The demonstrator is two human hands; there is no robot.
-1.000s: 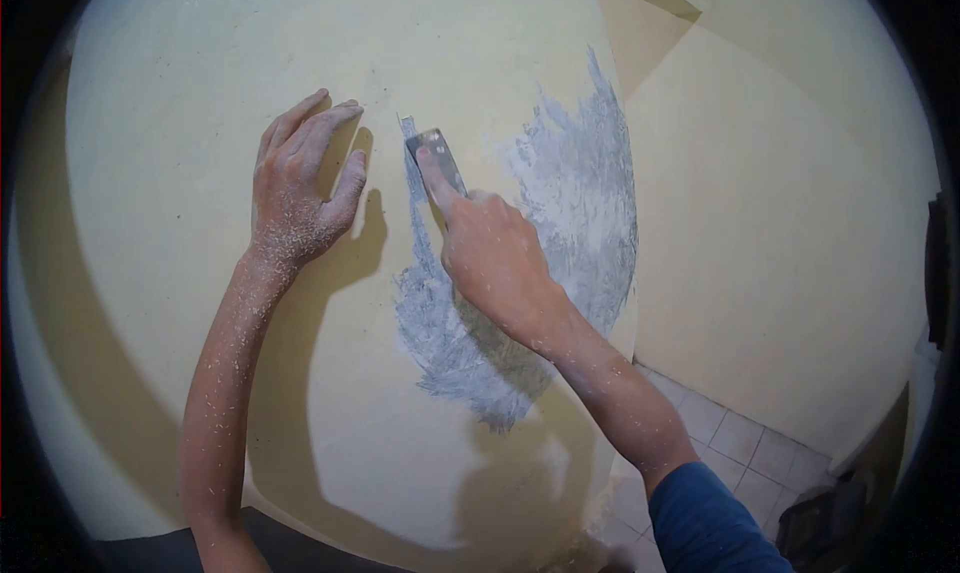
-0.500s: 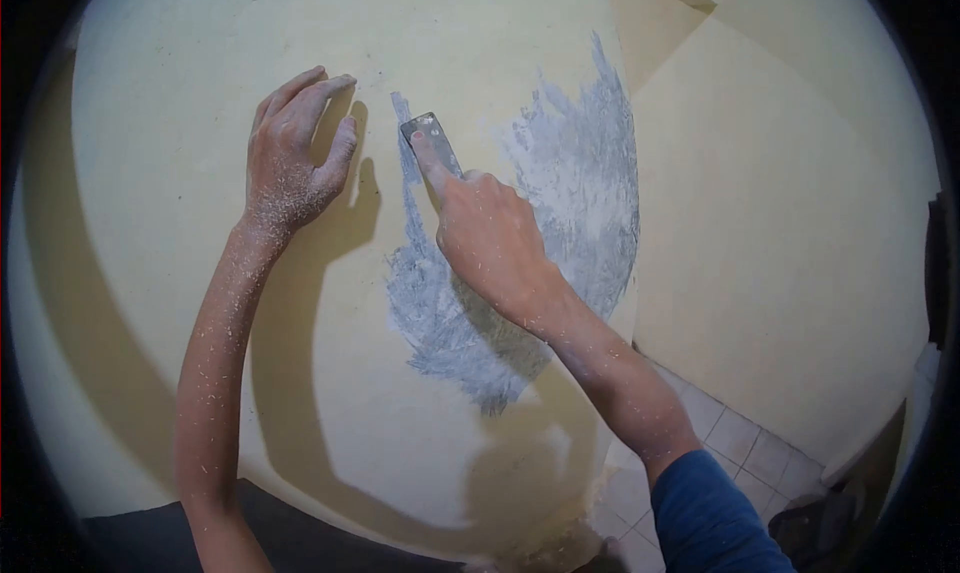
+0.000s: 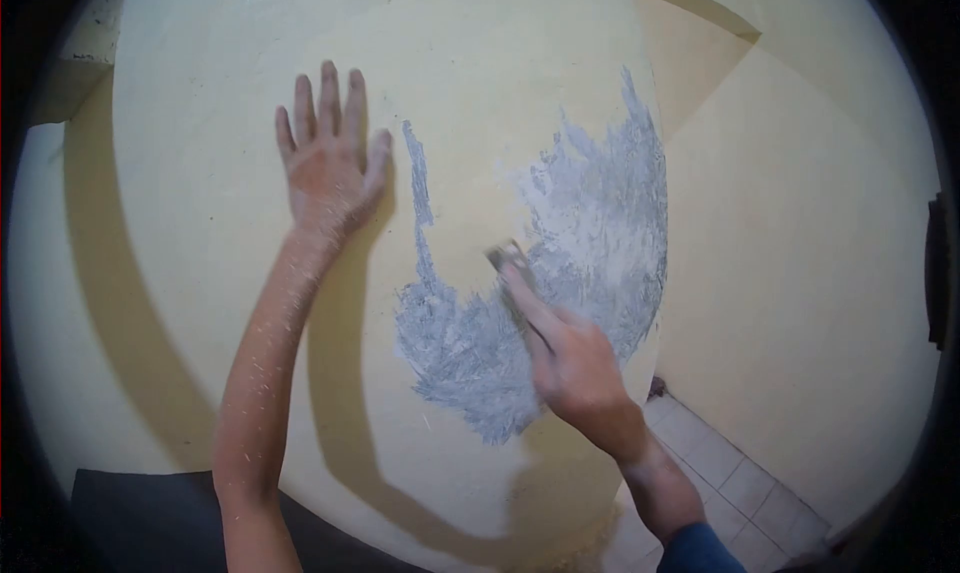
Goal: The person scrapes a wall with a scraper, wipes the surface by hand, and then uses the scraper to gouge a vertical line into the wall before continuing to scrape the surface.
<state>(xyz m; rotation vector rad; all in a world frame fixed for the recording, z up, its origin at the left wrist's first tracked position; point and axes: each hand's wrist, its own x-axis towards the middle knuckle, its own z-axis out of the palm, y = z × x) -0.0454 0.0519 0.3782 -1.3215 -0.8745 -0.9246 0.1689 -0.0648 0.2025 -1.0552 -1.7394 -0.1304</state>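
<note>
My left hand (image 3: 330, 178) lies flat against the yellow wall (image 3: 240, 303), fingers spread and pointing up, with pale dust on the wrist and forearm. In my right hand (image 3: 575, 358) is a flat scraper (image 3: 512, 263), slightly blurred, with the index finger stretched along it. The tool's far end is over yellow paint beside the bare grey patch (image 3: 600, 213). That patch curves from the right edge of the wall down to the lower middle. A thin scraped strip (image 3: 419, 188) runs up from its left part, to the right of my left hand.
A dark sheet or surface (image 3: 140, 513) is at the lower left. White floor tiles (image 3: 745, 488) show at the lower right, below another pale wall (image 3: 790, 273). A ledge (image 3: 75, 83) juts out at the upper left.
My right hand has brought the scraper down and to the right, off the thin strip. My left hand has gone from curled fingers to a flat, spread palm on the wall.
</note>
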